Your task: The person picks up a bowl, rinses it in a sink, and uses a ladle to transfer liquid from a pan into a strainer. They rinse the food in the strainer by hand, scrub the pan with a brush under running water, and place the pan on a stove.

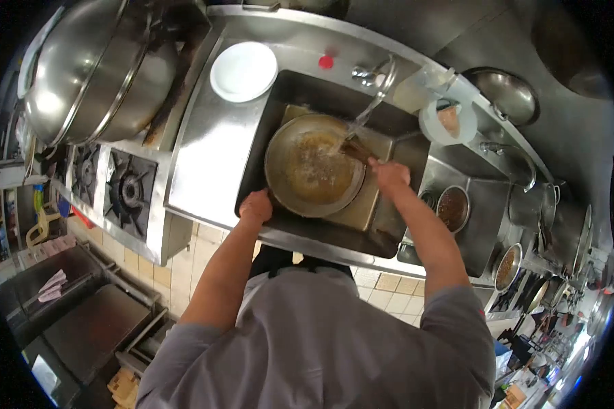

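Observation:
A large round metal pan rests in the sink, with cloudy, brownish water in it. From the faucet a stream of water runs down to the pan's upper right. My right hand is closed around a brown brush, whose end is inside the pan near the stream. At the pan's lower left, my left hand is closed by the rim, over the sink's front edge; what its fingers grip is partly hidden.
White plates are on the steel counter at the left. A white container stands behind the sink's right side. Further right is a second basin with a strainer bowl. Stove burners are at far left.

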Demonstrator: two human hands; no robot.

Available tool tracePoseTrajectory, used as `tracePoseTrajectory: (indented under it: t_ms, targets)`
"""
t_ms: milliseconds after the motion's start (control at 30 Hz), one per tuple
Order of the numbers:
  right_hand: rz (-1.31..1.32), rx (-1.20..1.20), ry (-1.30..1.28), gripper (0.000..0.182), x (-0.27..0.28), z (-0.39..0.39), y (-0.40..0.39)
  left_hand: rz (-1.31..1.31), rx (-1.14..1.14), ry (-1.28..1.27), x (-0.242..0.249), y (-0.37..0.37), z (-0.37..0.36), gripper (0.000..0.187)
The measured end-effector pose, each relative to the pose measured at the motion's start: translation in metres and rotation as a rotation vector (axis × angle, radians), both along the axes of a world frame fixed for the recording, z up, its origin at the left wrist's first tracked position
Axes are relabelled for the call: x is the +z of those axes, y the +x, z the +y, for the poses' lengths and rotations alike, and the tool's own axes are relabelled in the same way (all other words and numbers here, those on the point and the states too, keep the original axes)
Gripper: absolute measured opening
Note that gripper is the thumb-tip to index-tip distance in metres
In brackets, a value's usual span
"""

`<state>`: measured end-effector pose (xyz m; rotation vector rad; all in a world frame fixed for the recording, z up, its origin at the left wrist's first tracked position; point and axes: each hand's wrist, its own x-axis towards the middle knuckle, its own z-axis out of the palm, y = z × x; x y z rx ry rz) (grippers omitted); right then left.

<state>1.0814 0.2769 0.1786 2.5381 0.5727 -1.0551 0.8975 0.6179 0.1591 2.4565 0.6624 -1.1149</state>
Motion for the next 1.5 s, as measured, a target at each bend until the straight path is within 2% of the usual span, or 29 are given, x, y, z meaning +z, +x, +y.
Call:
tracePoseTrajectory:
  t_ms: [67,133,167,233,267,300,333,400,467,500,567,667,800,867,900,967,1000,1067,1133,1233,1267,1333,1367,1400,1433,1467,1500]
  targets:
    - [-0.012,0.023,-0.006,0.07,0.004,0.01,-0.005,-0.023,-0.007,0.008,0.001,0.011,-0.001,0.036]
    - [0.225,0.149,-0.146,0.061,0.02,0.015,-0.038,0.001,-0.004,0.031,0.001,0.011,0.001,0.036]
    - [0.218,0.151,-0.148,0.061,0.02,0.01,-0.04,-0.007,-0.001,0.029,-0.001,0.012,0.004,0.036]
    - [0.168,0.081,-0.01,0.065,0.019,-0.003,-0.046,-0.046,-0.026,-0.005,-0.017,0.003,0.007,0.036]
    - [0.173,0.086,-0.017,0.065,0.019,-0.004,-0.037,-0.041,-0.02,-0.011,-0.028,0.001,0.008,0.036]
    - [0.141,-0.031,-0.039,0.069,0.031,0.002,-0.019,-0.047,-0.019,0.003,-0.04,0.001,0.009,0.037]
    - [0.113,-0.152,-0.06,0.072,0.039,0.007,-0.012,-0.048,-0.022,0.02,-0.038,0.0,0.009,0.038]
    - [0.084,-0.156,0.023,0.075,0.037,0.011,-0.029,-0.041,0.02,0.011,-0.012,0.004,0.004,0.038]
    - [0.257,0.032,-0.084,0.075,0.022,0.011,-0.049,-0.048,0.06,-0.001,0.0,0.01,0.003,0.038]
    - [0.26,0.027,-0.088,0.075,0.018,0.005,-0.048,-0.058,0.043,-0.003,-0.004,0.007,0.003,0.038]
    - [0.219,-0.146,0.047,0.074,0.013,-0.008,-0.034,-0.076,0.04,-0.006,-0.014,0.006,0.004,0.039]
    - [0.217,-0.235,-0.058,0.07,0.033,0.009,-0.05,-0.104,-0.009,-0.011,-0.024,0.002,0.011,0.039]
    - [0.263,-0.156,0.059,0.069,0.02,-0.005,-0.06,-0.035,-0.004,-0.01,-0.004,0.005,0.003,0.04]
    - [0.153,-0.413,0.078,0.069,0.033,-0.001,-0.043,-0.044,0.014,-0.005,0.001,0.006,0.0,0.04]
    - [0.155,-0.415,0.083,0.069,0.021,-0.005,-0.05,-0.057,0.006,-0.005,-0.003,0.004,0.001,0.039]
    - [0.208,-0.158,0.111,0.069,-0.015,-0.021,-0.065,-0.075,-0.014,0.0,-0.008,0.007,0.006,0.039]
    - [0.21,-0.167,0.11,0.069,-0.015,-0.024,-0.063,-0.072,-0.028,0.0,-0.011,0.005,0.006,0.039]
    - [0.172,-0.223,0.122,0.069,-0.007,-0.023,-0.036,-0.074,-0.041,-0.003,-0.013,0.007,0.003,0.039]
    - [-0.093,-0.379,0.094,0.07,0.022,-0.009,-0.017,-0.088,-0.008,-0.005,-0.014,0.002,0.005,0.038]
    - [-0.084,-0.378,0.056,0.07,0.069,0.013,0.002,-0.106,0.006,-0.004,-0.028,-0.003,0.008,0.036]
    - [-0.041,-0.283,0.145,0.071,0.079,0.012,0.002,-0.075,0.008,0.005,-0.049,-0.008,0.013,0.036]
    - [0.012,-0.185,0.243,0.072,0.065,0.004,-0.008,0.026,-0.279,0.033,-0.099,-0.012,0.024,0.035]
    - [0.029,-0.143,0.295,0.069,0.045,-0.003,-0.017,0.035,-0.274,0.038,-0.102,-0.018,0.025,0.035]
    - [0.043,-0.102,0.345,0.067,0.035,-0.006,-0.025,-0.046,-0.242,0.07,-0.105,-0.02,0.024,0.028]
    - [0.051,-0.128,0.334,0.057,0.034,-0.002,-0.036,-0.128,-0.212,0.1,-0.097,-0.019,0.02,0.024]
    - [0.055,-0.126,0.335,0.057,0.033,0.0,-0.049,-0.124,-0.21,0.101,-0.089,-0.016,0.016,0.024]
    - [0.114,-0.149,0.257,0.055,0.028,0.001,-0.064,-0.053,-0.192,0.057,-0.055,-0.005,0.01,0.024]
